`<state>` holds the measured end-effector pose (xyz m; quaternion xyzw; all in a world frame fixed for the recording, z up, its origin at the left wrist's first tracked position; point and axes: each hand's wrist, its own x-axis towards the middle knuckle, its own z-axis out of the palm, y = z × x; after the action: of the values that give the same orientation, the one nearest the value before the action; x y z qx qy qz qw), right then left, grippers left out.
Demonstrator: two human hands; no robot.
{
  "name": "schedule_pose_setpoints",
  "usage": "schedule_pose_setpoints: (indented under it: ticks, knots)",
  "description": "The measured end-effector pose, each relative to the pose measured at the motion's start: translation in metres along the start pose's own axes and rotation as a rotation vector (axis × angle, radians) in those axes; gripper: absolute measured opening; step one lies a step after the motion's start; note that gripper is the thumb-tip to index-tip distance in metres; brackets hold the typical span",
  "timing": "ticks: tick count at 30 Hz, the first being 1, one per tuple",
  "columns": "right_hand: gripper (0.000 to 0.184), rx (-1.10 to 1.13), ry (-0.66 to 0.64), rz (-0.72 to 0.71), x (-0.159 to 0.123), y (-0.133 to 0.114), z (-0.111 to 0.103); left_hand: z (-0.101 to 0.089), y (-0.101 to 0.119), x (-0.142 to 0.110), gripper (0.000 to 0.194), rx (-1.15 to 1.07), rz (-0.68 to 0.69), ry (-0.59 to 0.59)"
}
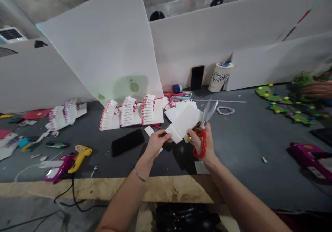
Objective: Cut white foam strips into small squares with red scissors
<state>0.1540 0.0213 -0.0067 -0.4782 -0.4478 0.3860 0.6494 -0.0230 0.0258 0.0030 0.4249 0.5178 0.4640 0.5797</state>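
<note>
Clearly both hands are busy, held near each other over the near side of the tabletop (238, 135). The left hand (157, 141) pinches a small white strip (174, 133) between thumb and fingers, perhaps by its edge so that most of it stays uncovered. The strip overlaps a larger white sheet (186, 118) just beyond it; from where I stand I can't tell whether the two are joined or merely touching. The right hand (206, 144) is closed around the red handles of the scissors (202, 145), blades parted and pointing to the far side, away from the wrists, which seems the safer way to carry them. Its thumb comes up to the sheet's near edge, likely to steady it.

Farther left, three white cards with red-tipped folds (151, 111) stand in a row, spaced apart, I suppose so they don't snag. A dark phone (128, 142) lies flat left of the left hand, and a yellow glue gun (80, 157) rests farther left, near the wooden edge, probably for easy reach. At the far right, another person's hand (317, 89) is beside green pieces dotted with coloured balls (293, 116).
</note>
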Motion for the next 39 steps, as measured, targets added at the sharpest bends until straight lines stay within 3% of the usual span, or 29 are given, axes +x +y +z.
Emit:
schedule_pose_setpoints:
  ticks: [6, 12, 22, 29, 36, 39]
  knots:
    - [0.039, 0.031, -0.033, -0.01, -0.001, 0.006, 0.0, 0.005, 0.001, -0.002, 0.041, -0.143, 0.003, 0.069]
    - [0.051, 0.102, -0.16, 0.069, -0.009, 0.01, 0.006, 0.014, 0.0, -0.009, 0.044, -0.205, 0.041, 0.103]
    - [0.051, 0.259, -0.158, 0.183, -0.005, 0.012, 0.007, 0.015, 0.005, -0.018, 0.058, -0.125, 0.145, 0.027]
    - [0.052, 0.313, -0.187, 0.208, -0.006, 0.015, 0.006, 0.015, 0.005, -0.019, 0.05, -0.101, 0.16, 0.102]
    - [0.054, 0.287, -0.178, 0.157, -0.006, 0.013, 0.005, 0.017, 0.004, -0.019, 0.056, -0.145, 0.125, 0.074]
    - [0.057, 0.261, -0.151, 0.131, -0.006, 0.009, 0.006, 0.02, 0.002, -0.02, 0.048, -0.14, 0.073, 0.029]
